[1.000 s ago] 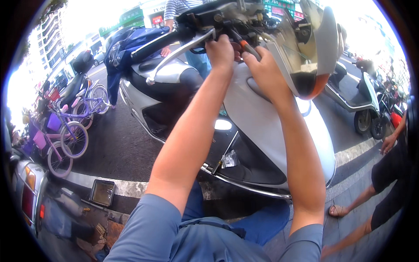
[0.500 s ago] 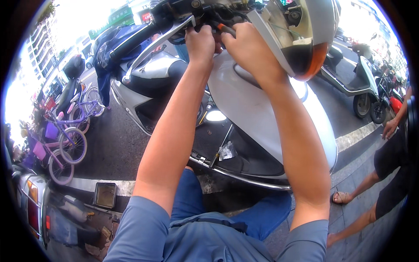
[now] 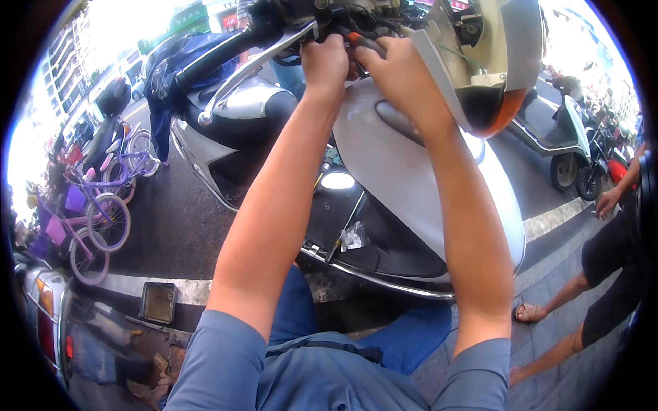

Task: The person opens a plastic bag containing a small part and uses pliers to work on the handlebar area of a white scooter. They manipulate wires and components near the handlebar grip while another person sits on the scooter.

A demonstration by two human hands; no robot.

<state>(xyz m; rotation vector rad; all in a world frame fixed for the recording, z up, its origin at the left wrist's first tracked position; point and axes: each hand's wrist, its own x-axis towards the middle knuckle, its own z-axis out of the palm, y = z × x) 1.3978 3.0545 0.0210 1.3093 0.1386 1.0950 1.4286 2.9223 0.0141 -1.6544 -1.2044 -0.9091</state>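
Both my arms reach up to the opened handlebar area of a white scooter. My right hand is closed around a tool with an orange and dark grey handle; its working end is hidden among dark wires. Close beside it, my left hand is closed under the handlebar, with its fingertips turned away, so what it grips cannot be made out. A silver brake lever slants down to the left of it. The front cover, with an orange lamp lens, hangs detached to the right of my hands.
On the scooter's footboard lie a screwdriver, a crumpled clear plastic bag and a bright oval piece. Bicycles stand at left, near a square tray. A person in black shorts stands at right.
The view has shifted slightly. My hands stay together at the wires, and the right hand keeps hold of the orange-and-grey tool handle.
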